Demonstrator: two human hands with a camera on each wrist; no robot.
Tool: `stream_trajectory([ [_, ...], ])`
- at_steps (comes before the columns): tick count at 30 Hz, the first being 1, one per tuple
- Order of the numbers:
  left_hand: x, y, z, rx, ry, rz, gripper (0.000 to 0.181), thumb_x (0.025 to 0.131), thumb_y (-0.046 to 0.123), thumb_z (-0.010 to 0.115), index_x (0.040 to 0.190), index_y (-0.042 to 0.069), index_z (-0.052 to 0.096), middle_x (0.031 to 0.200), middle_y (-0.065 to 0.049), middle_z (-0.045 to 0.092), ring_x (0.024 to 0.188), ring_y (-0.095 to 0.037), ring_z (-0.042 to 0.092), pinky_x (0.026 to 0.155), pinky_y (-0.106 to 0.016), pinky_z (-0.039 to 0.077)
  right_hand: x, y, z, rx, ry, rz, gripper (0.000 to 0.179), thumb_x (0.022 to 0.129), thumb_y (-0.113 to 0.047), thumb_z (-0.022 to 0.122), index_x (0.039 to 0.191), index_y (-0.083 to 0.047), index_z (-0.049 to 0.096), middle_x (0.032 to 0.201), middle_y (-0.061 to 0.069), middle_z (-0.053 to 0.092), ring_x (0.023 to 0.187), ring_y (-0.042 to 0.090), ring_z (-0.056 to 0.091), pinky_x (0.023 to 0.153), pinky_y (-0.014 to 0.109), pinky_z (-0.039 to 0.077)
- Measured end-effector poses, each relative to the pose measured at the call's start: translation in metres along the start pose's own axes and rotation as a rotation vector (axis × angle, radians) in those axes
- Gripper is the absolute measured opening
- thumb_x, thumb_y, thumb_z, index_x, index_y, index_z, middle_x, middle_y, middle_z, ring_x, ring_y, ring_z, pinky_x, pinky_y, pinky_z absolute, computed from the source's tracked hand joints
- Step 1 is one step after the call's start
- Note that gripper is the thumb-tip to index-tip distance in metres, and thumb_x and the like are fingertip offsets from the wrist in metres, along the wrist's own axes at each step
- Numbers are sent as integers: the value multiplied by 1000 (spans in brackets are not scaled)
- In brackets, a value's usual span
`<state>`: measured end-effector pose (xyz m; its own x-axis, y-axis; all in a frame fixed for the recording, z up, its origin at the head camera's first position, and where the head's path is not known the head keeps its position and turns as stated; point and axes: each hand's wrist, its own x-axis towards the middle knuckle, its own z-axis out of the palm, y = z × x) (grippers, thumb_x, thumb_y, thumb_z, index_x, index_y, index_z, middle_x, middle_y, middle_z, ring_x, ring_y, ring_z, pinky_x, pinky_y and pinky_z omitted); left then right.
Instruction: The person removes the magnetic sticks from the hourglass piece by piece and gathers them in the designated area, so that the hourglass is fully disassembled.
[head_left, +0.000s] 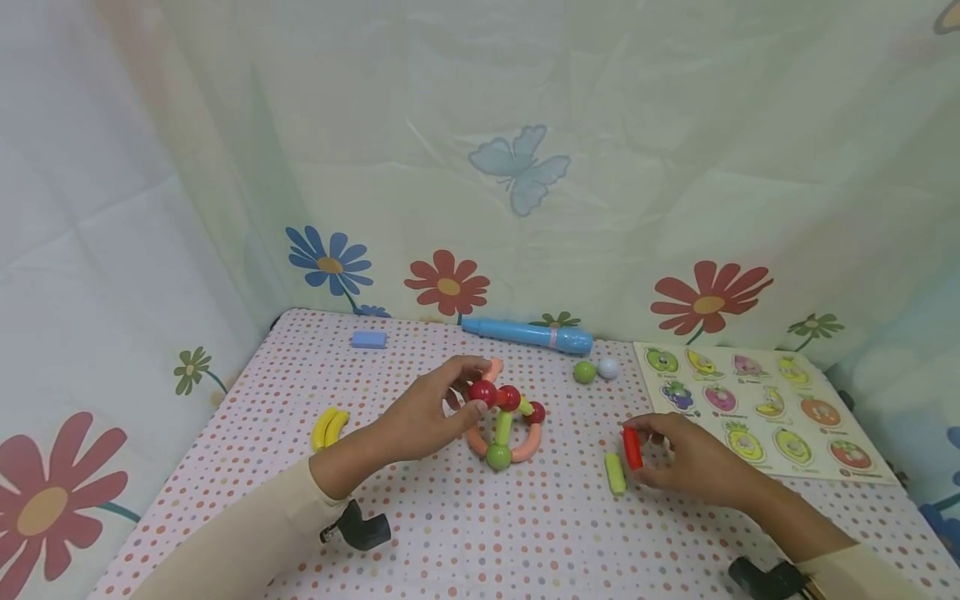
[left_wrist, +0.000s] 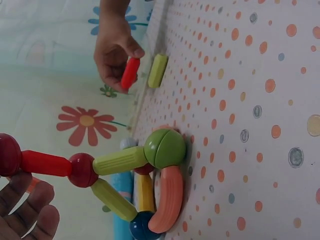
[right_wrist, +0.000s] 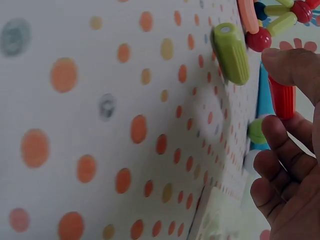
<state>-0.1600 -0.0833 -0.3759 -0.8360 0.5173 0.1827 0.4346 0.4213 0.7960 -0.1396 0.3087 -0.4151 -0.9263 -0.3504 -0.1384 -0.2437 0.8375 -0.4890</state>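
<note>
Near the middle of the table, a structure of magnetic sticks and balls stands on the dotted cloth. Its parts include red balls (head_left: 508, 398), a green ball (head_left: 498, 456), straight green sticks (left_wrist: 119, 160) and curved salmon sticks (left_wrist: 171, 197). My left hand (head_left: 427, 414) grips the structure at a red ball on its upper left. On the right, my right hand (head_left: 693, 460) pinches a red magnetic stick (right_wrist: 283, 97) between thumb and fingers, apart from the structure. Just left of that stick, a loose light-green stick (head_left: 615, 473) lies on the cloth.
Behind the structure lie a blue tube (head_left: 528, 335), a green ball (head_left: 585, 372) and a pale ball (head_left: 607, 368). A fruit picture sheet (head_left: 708, 433) lies at the right. Toy bananas (head_left: 331, 427) and a blue block (head_left: 369, 340) are at the left.
</note>
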Motion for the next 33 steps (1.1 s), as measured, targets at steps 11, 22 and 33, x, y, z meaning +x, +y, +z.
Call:
stream_trajectory([
  [11, 0, 0, 0, -7, 7, 5, 57, 96, 13, 71, 147, 15, 46, 125, 3, 61, 105, -13, 57, 87, -37, 55, -5, 7, 13, -83, -41, 30, 73, 70, -45, 93, 130, -13, 65, 111, -7, 61, 103, 16, 56, 94, 49, 51],
  [22, 1, -1, 0, -6, 5, -4, 57, 96, 14, 71, 148, 18, 46, 122, 5, 60, 104, -12, 58, 85, -34, 55, -4, 9, 21, -136, -36, 13, 67, 68, -44, 95, 126, -22, 68, 114, -9, 63, 112, 19, 57, 99, 52, 49],
  [33, 1, -2, 0, -21, -17, -6, 58, 97, 17, 70, 149, 19, 45, 126, 3, 60, 105, -13, 58, 86, -34, 54, -2, 2, 10, -174, -27, -54, 69, 70, -48, 93, 127, -20, 66, 113, -11, 63, 111, 18, 55, 95, 49, 51],
])
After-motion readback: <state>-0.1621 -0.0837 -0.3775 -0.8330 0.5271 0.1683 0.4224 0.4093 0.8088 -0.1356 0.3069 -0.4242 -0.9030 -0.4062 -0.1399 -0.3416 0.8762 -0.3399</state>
